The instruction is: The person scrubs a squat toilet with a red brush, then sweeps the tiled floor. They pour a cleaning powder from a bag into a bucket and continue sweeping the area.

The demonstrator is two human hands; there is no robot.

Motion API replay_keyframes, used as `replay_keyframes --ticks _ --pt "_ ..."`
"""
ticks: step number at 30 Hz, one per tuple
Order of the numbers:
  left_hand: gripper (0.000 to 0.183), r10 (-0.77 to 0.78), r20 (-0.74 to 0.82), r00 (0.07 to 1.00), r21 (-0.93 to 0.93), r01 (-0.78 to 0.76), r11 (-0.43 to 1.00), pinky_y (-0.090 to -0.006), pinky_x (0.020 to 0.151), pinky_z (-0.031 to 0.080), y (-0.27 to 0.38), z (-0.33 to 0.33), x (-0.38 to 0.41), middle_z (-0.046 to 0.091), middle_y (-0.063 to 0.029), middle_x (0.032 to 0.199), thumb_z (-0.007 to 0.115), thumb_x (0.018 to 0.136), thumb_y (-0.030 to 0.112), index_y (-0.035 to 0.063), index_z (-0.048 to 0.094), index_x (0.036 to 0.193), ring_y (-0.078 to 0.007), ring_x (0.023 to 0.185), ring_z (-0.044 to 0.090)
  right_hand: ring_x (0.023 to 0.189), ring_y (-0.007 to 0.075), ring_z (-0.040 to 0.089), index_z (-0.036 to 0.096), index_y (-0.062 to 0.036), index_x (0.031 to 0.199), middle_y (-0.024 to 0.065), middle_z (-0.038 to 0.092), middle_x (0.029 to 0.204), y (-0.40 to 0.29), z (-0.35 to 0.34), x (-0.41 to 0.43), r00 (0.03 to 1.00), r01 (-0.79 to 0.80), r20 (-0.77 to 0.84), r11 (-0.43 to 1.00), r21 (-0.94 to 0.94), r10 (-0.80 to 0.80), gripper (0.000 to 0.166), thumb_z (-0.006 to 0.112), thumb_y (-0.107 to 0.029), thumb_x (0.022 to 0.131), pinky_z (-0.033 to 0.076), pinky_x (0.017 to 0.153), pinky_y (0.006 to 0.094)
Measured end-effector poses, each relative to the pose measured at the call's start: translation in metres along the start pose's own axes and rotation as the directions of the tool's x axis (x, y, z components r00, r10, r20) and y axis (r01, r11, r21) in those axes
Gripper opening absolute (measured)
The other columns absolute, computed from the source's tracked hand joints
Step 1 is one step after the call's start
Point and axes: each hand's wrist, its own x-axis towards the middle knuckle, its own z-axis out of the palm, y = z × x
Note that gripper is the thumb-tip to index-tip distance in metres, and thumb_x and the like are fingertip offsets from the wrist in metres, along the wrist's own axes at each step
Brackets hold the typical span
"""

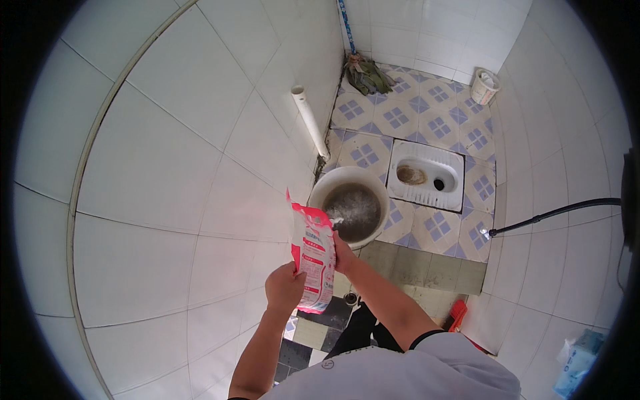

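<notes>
A pink and white plastic pouch (pixel 316 265), printed with writing, is held between both hands and tilted over a bucket. My left hand (pixel 286 289) grips its lower left edge, the thumb lying on the printed side. Higher up, my right hand (pixel 344 256) holds the right edge near the torn top. White powder appears at the pouch's mouth, above the dark water (pixel 356 212), which has a pale, powdery patch on its surface. The round white bucket (pixel 381 192) stands on the tiled floor against the left wall. The pouch covers part of its rim.
Right of the bucket lies a squat toilet (pixel 452 197) set into the raised floor (pixel 400 230). A white pipe (pixel 311 125) rises by the left wall. A mop (pixel 367 75) and small bin (pixel 485 86) stand behind. A black hose (pixel 555 215) juts from the right; an orange brush (pixel 456 316) lies below.
</notes>
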Motion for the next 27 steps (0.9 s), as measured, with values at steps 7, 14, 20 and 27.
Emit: replay_keyframes --ticks 7,14,20,27 --pt "0.015 0.007 0.002 1.0 -0.035 -0.007 0.999 -0.0391 0.06 0.042 -0.003 0.008 -0.001 0.055 -0.0152 0.069 0.056 0.067 0.017 0.0051 0.055 0.075 -0.0325 0.069 0.053 0.101 0.0222 0.047 0.045 -0.0077 0.11 0.007 0.05 0.109 -0.005 -0.01 -0.005 0.995 -0.022 0.101 0.999 0.037 0.018 0.059 0.024 -0.055 0.082 0.037 0.086 0.0375" --pt "0.018 -0.011 0.02 1.0 -0.013 0.011 1.0 -0.0402 0.062 0.042 -0.003 0.009 -0.016 0.055 -0.016 0.071 0.053 0.068 0.02 0.0048 0.055 0.079 -0.0325 0.071 0.053 0.098 0.0224 0.048 0.044 -0.0092 0.112 0.008 0.051 0.109 -0.006 -0.013 -0.008 0.974 0.024 0.221 0.997 0.074 -0.04 0.06 0.027 -0.057 0.08 0.037 0.086 0.0388" --pt "0.018 -0.012 -0.009 1.0 0.01 0.012 1.0 -0.0367 0.06 0.043 -0.005 0.012 -0.018 0.057 -0.015 0.071 0.055 0.067 0.016 0.005 0.057 0.081 -0.0313 0.069 0.055 0.094 0.0216 0.05 0.049 -0.0091 0.107 0.0063 0.054 0.103 0.001 -0.012 -0.014 0.992 0.016 0.123 0.997 0.081 -0.026 0.06 0.027 -0.057 0.08 0.04 0.082 0.0377" --pt "0.017 -0.008 -0.009 1.0 0.007 0.008 1.0 -0.0365 0.059 0.043 -0.011 0.015 -0.023 0.057 -0.0147 0.07 0.056 0.067 0.016 0.0058 0.058 0.08 -0.0309 0.069 0.055 0.096 0.0217 0.049 0.047 -0.0102 0.109 0.0052 0.053 0.105 0.003 -0.011 -0.014 0.985 0.089 0.142 0.995 0.041 -0.094 0.056 0.03 -0.055 0.08 0.039 0.083 0.0376"
